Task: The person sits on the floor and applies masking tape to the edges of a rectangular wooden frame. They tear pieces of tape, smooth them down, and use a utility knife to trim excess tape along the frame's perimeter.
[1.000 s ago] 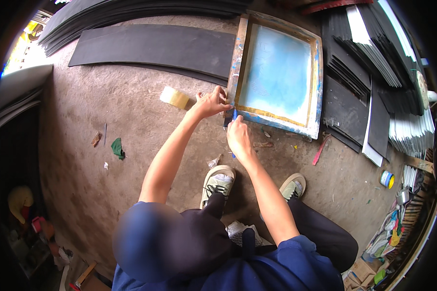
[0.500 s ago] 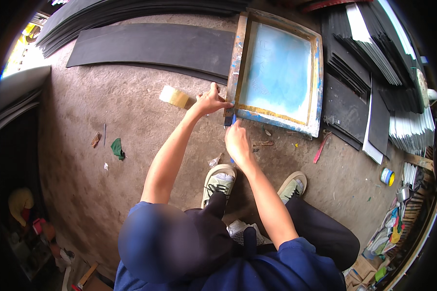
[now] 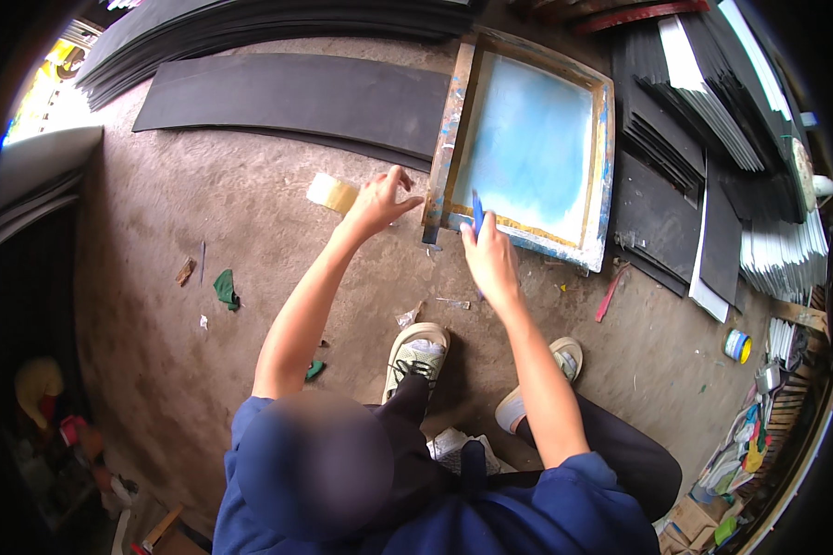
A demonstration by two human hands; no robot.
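Note:
A wooden screen frame (image 3: pixel 444 139) with pale blue mesh lies flat on the concrete floor. My left hand (image 3: pixel 377 201) hovers at the frame's near left corner, fingers spread, thumb tip almost on the wood, nothing in it. My right hand (image 3: pixel 492 261) grips a thin blue tool (image 3: pixel 476 209) whose tip rests on the frame's near edge, just inside the corner. A yellowish tape roll (image 3: pixel 331 192) sits on the floor just left of my left hand.
Long black sheets (image 3: pixel 296 92) lie beyond the frame, and stacks of black and white sheets (image 3: pixel 684 102) rise at the right. A red stick (image 3: pixel 610 291), a blue-yellow roll (image 3: pixel 736 345) and green scraps (image 3: pixel 226 287) lie on the floor. My feet (image 3: pixel 416 356) are below.
My left hand has let go of the frame's corner and drawn slightly left, fingers now spread. My right hand with the blue tool has shifted right along the near edge.

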